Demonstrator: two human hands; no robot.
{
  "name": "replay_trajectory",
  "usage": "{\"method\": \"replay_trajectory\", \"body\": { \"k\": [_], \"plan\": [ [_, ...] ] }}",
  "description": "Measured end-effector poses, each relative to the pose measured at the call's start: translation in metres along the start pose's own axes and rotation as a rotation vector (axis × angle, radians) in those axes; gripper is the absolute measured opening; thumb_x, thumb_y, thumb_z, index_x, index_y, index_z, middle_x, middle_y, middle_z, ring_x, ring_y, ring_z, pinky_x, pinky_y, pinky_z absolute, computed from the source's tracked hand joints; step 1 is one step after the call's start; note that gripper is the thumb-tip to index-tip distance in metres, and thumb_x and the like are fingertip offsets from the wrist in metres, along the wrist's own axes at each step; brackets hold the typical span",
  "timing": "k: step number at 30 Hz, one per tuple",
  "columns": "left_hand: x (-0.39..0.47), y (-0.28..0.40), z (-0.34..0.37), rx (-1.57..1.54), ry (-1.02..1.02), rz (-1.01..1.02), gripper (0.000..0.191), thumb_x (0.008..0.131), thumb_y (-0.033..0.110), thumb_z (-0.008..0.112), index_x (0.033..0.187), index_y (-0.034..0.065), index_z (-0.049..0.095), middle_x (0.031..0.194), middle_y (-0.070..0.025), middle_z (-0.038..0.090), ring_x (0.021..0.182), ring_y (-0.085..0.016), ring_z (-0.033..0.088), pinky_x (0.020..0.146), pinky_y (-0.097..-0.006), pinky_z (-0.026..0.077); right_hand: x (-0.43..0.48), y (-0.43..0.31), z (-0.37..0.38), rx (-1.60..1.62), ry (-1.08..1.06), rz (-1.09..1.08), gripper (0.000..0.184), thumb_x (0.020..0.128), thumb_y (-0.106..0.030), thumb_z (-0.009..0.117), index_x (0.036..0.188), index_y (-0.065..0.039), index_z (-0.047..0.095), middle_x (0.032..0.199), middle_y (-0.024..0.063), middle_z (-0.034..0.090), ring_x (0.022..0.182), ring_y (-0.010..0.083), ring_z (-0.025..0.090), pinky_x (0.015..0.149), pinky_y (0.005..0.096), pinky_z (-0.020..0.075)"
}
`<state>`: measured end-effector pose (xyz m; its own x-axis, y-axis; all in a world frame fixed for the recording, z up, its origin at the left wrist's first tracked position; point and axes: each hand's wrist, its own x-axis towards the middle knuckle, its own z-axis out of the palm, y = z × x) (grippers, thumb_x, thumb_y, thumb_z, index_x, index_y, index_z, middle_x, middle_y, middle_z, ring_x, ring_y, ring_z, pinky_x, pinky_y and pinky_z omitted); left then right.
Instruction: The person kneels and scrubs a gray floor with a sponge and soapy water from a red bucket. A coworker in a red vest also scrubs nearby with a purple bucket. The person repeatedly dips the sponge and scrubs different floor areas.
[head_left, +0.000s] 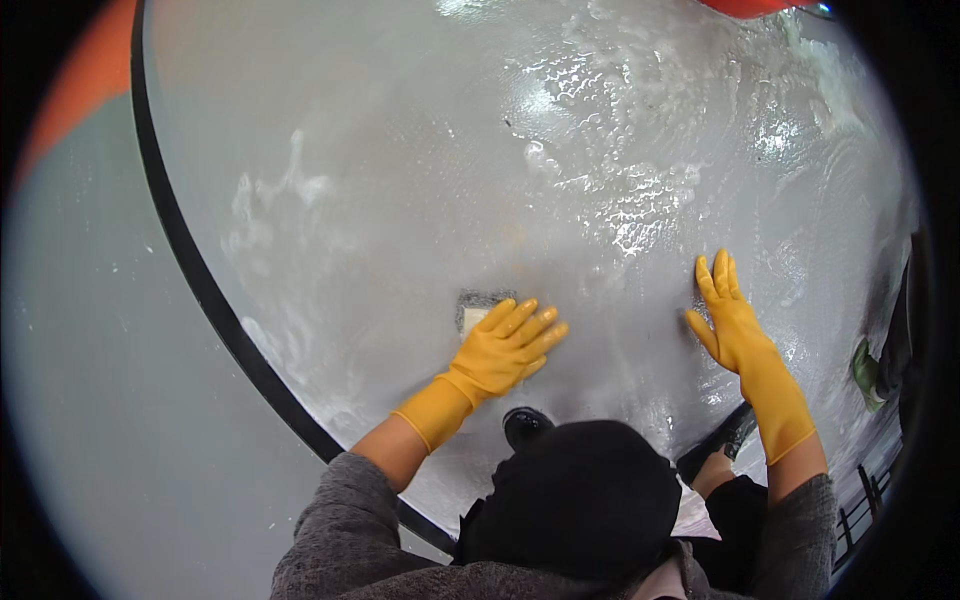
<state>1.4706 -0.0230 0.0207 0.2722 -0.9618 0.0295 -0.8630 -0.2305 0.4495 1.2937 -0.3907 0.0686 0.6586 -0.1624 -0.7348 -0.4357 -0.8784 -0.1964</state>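
Note:
Both of my hands wear yellow rubber gloves. My left hand (501, 349) lies spread over a grey scouring pad (487, 296) with a pale block on it; part of the pad is hidden beneath the palm, and I cannot tell whether the fingers grip it. My right hand (724, 319) has its fingers apart and rests flat on the wet grey floor (420, 225), holding nothing. Soapy foam (637, 202) and water streaks cover the floor ahead of the hands. A black shoe (525, 427) shows just below my left hand.
A black strip (217, 319) curves along the left, with more grey surface (150, 420) beyond it. Orange areas show at the upper left (94, 90) and top right (750, 6). A green object (866, 375) and a dark rack (862, 502) stand at the right rim.

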Motion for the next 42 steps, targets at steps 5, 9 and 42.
{"method": "replay_trajectory", "body": {
  "k": [5,9,42],
  "plan": [
    [0.099,-0.130,-0.023,0.327,0.246,-0.260,0.060,0.105,0.031,0.063,0.159,0.0066,0.055,0.164,-0.0259,0.054,0.148,-0.041,0.052,0.126,-0.0569,0.035,-0.004,-0.004,-0.004,0.022,0.031,-0.016,0.083,0.111,-0.033,0.063,0.178,-0.008,0.022,0.183,0.0325,0.011,0.169,0.0519,0.014,0.133,0.0533,0.0330],
    [0.168,-0.213,-0.060,0.511,0.182,-0.426,0.062,0.112,0.039,0.054,0.166,0.0090,0.049,0.174,-0.0192,0.046,0.162,-0.039,0.039,0.133,-0.0562,0.026,-0.006,-0.006,-0.018,0.086,-0.006,0.002,0.081,0.111,-0.032,0.064,0.178,-0.010,0.024,0.183,0.0317,0.013,0.169,0.0506,0.015,0.134,0.0527,0.0333],
    [-0.239,-0.156,-0.022,0.577,0.458,-1.481,0.056,0.105,0.033,0.059,0.152,0.0020,0.061,0.155,-0.0236,0.059,0.149,-0.043,0.050,0.126,-0.0557,0.035,-0.014,0.018,0.034,-0.054,0.166,-0.121,0.097,0.103,-0.018,0.074,0.180,-0.010,0.014,0.183,0.0326,0.011,0.168,0.0506,0.018,0.135,0.0509,0.0300]
  ]
}}
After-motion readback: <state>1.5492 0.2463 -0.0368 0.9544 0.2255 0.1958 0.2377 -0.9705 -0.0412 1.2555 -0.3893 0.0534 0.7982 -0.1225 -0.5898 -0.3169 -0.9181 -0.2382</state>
